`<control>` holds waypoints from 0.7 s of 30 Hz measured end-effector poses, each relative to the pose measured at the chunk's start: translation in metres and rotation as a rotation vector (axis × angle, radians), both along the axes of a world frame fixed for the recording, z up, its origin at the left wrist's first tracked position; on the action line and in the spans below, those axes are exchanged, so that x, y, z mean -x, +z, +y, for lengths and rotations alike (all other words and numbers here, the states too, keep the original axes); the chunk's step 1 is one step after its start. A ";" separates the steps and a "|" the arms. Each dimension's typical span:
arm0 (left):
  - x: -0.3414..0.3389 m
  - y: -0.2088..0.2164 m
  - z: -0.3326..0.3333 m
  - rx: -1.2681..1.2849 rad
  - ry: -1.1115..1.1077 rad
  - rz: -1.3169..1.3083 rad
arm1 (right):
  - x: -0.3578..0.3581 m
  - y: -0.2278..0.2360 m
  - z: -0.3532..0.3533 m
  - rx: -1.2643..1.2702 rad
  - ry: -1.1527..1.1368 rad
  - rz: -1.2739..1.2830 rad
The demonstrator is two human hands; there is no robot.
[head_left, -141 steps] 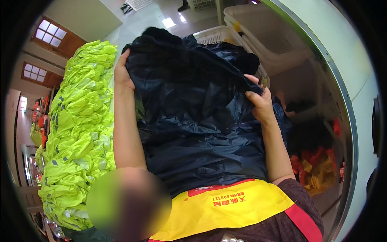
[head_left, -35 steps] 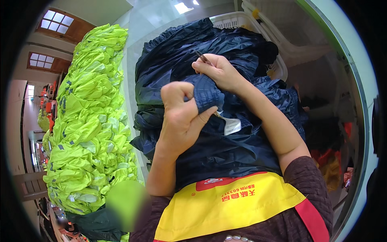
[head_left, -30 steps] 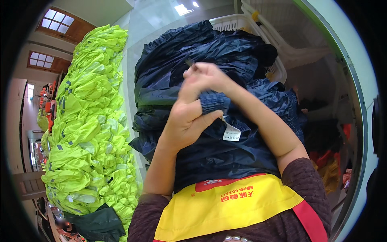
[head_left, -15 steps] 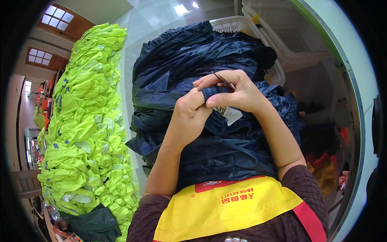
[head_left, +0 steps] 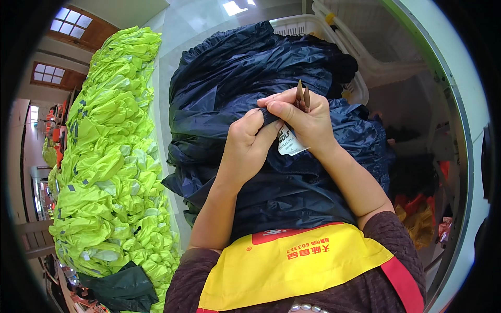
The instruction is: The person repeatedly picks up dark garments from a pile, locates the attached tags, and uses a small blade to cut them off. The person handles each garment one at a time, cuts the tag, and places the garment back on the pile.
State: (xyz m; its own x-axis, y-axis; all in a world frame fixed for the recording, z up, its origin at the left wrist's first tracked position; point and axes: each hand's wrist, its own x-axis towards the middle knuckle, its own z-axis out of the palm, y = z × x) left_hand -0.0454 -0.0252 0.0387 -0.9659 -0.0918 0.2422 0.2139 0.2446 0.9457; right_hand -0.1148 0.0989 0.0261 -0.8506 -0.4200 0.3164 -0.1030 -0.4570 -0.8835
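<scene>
A heap of navy garments lies before me on the table. My left hand is closed on a gathered edge of one navy garment. Close against it, my right hand holds thread snips, their two pointed brown blades standing up out of the fist, slightly apart. The thumb and forefinger of that hand pinch at the same edge; whether a thread is between them is too small to tell. From the edge below my right hand hangs a white label.
On the left stands a long pile of bright yellow-green garments, with a dark green cloth at its near end. Behind the navy heap is a white plastic basket. Red and yellow bags lie at the lower right.
My right hand has turned, so the snips' blades now point upward instead of up-left. Its thumb has moved up onto the garment edge, and more of the label shows.
</scene>
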 end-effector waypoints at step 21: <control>-0.010 -0.005 -0.003 -0.199 -0.028 -0.106 | 0.032 0.038 0.074 -0.583 0.255 0.491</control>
State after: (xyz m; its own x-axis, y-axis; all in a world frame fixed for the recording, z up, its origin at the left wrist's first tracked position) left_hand -0.0356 -0.0286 0.0339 -0.9879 -0.1004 0.1186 0.1144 0.0463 0.9924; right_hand -0.1472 0.1731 0.0644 -0.5272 -0.7954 0.2991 -0.4962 0.0024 -0.8682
